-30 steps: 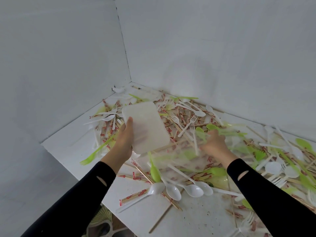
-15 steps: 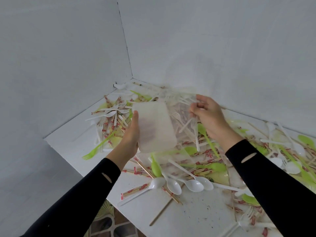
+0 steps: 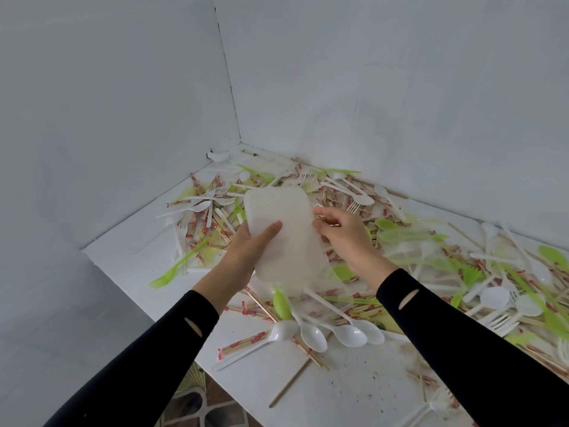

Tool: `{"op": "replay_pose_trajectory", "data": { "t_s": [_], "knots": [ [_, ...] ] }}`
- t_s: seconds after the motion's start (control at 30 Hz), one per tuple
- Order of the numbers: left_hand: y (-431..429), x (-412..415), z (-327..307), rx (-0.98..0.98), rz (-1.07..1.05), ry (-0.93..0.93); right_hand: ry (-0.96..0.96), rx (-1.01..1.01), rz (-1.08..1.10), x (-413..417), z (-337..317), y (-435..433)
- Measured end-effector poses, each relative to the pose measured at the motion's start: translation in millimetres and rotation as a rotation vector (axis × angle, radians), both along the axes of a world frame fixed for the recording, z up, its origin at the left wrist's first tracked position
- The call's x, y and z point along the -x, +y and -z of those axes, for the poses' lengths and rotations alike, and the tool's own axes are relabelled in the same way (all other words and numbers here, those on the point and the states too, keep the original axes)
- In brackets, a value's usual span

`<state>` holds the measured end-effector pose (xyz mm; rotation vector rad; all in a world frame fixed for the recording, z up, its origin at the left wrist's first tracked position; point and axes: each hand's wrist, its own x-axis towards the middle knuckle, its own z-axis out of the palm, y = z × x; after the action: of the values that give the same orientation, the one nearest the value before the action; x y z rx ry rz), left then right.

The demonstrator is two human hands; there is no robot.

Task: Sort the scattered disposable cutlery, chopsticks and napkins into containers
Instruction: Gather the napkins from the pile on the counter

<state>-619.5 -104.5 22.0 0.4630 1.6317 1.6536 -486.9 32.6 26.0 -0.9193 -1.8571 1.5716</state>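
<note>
Centrally, a translucent white container (image 3: 286,241) is held above the tabletop (image 3: 338,396), between the two hands. Its long axis runs away from the person, far end leaning left. The left hand (image 3: 246,254) grips its left long edge, thumb laid across the upper face and the other fingers hidden behind. The right hand (image 3: 345,241) meets the opposite long edge with bent fingers (image 3: 321,212); whether they pinch that edge or merely touch it cannot be told. Beneath lie white spoons (image 3: 348,334), a green fork (image 3: 172,272) and wrapped chopsticks (image 3: 243,345), unsorted. Judged from this, the left hand bears the load, so the right is freer to turn or steady the container before it is set down.
</note>
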Motion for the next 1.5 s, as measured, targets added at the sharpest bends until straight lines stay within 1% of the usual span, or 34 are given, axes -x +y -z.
{"op": "replay_pose_trajectory", "data": {
  "t_s": [0.3,0.43,0.7,0.73,0.8,0.87,0.97,1.03,1.1,1.2,1.27,1.4,1.47,1.5],
  "knots": [
    [0.7,2.1,3.4,0.075,-0.089,-0.014,0.017,0.081,-0.01,2.5,-2.5,0.8],
    [0.1,4.5,4.4,0.063,-0.092,-0.033,0.009,0.129,-0.024,4.2,-0.7,2.1],
    [-0.3,5.5,2.9,0.038,-0.115,-0.069,-0.011,0.147,-0.046,4.7,-2.4,0.2],
    [-0.2,5.7,2.2,0.036,-0.131,-0.064,-0.045,0.13,-0.035,3.4,-2.1,0.4],
    [-0.1,7.0,1.1,0.027,-0.167,-0.067,-0.198,0.014,-0.021,-1.5,1.9,2.7],
    [-1.0,8.1,-0.6,0.019,-0.189,-0.075,-0.44,-0.137,-0.093,-10.9,7.1,4.4],
    [-3.2,8.6,-3.1,0.009,-0.187,-0.086,-0.742,-0.186,-0.234,-23.2,20.1,3.5],
    [-3.9,7.8,-4.4,0.004,-0.186,-0.091,-0.862,-0.231,-0.256,-28.7,26.5,0.5],
    [-3.6,6.4,-5.5,0.004,-0.191,-0.085,-0.903,-0.295,-0.239,-30.8,33.7,-0.9],
    [-2.3,5.0,-4.6,0.013,-0.189,-0.075,-0.862,-0.282,-0.21,-32.1,42.3,-1.5],
    [-2.0,4.7,-4.3,0.014,-0.19,-0.077,-0.807,-0.225,-0.198,-32.1,42.3,0.7],
    [-1.8,6.9,-4.1,0.017,-0.203,-0.095,-0.544,0.064,-0.184,-36.6,21.5,13.6],
    [-1.0,10.0,-4.0,0.036,-0.237,-0.099,-0.48,0.183,-0.188,-39.1,8.2,23.4],
    [-0.8,10.9,-5.1,0.045,-0.256,-0.103,-0.451,0.197,-0.197,-40.2,0.9,27.8]
  ]
}}
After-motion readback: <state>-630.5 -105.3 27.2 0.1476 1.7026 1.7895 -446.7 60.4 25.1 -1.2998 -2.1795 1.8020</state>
